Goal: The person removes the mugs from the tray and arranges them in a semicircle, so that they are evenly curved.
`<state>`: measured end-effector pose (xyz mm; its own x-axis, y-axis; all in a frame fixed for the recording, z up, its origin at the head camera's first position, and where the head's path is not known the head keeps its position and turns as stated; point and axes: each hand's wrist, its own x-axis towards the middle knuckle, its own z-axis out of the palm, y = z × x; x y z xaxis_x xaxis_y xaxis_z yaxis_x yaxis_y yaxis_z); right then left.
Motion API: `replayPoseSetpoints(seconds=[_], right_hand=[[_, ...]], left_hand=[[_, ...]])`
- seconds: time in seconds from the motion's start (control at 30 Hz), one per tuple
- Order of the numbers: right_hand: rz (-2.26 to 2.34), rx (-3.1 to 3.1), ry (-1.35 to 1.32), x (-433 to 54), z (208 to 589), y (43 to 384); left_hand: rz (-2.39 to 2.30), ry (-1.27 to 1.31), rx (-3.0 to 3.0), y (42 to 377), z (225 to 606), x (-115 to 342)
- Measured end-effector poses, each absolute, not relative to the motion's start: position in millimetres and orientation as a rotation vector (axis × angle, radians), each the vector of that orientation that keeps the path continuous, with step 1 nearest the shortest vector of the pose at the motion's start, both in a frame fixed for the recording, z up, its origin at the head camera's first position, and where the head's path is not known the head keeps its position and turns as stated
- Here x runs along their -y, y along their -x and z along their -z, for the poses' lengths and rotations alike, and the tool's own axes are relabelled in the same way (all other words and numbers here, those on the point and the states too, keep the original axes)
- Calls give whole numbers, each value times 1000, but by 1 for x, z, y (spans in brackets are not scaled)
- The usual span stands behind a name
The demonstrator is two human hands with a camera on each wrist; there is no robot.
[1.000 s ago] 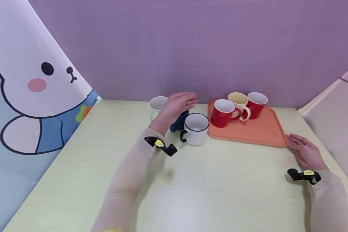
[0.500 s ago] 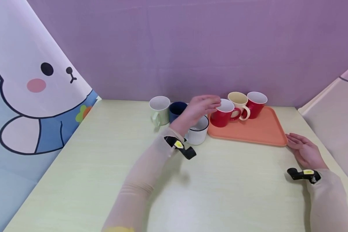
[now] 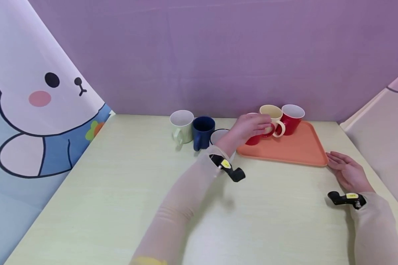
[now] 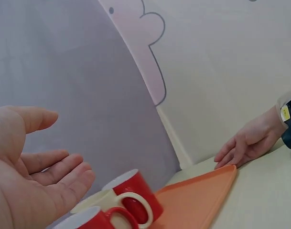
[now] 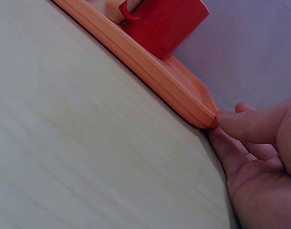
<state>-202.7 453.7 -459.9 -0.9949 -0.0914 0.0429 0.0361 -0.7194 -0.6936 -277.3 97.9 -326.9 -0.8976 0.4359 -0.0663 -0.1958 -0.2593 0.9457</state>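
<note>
My left hand point(image 3: 247, 128) hovers over the near red mug point(image 3: 253, 141), fingers extended and thumb apart, holding nothing in the left wrist view. That mug is partly hidden behind the hand. Beside it on the orange tray point(image 3: 300, 151) stand a cream mug point(image 3: 268, 110) and another red mug point(image 3: 292, 123), all upright. At the tray's near right corner my right hand point(image 3: 349, 172) pinches the edge. The right wrist view has its thumb point(image 5: 241, 125) against the corner and fingers tucked low beside it.
Left of the tray stand a pale green ribbed mug point(image 3: 185, 131), a navy mug point(image 3: 206, 135) and a white mug with a black rim point(image 3: 217, 136), the last mostly behind the left wrist. A purple backdrop point(image 3: 146, 59) rises along the table's back edge.
My left hand has swept right, from above the navy mug across the white one to the near red mug. The right hand, tray and mugs have stayed in place.
</note>
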Motion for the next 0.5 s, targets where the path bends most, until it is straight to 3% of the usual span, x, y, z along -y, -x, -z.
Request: replayPoseSetpoints(seconds=[0.5], right_hand=[[2857,-1103,131,-454,461,203]], left_hand=[[-2202,-274,-1509,287,350,-143]])
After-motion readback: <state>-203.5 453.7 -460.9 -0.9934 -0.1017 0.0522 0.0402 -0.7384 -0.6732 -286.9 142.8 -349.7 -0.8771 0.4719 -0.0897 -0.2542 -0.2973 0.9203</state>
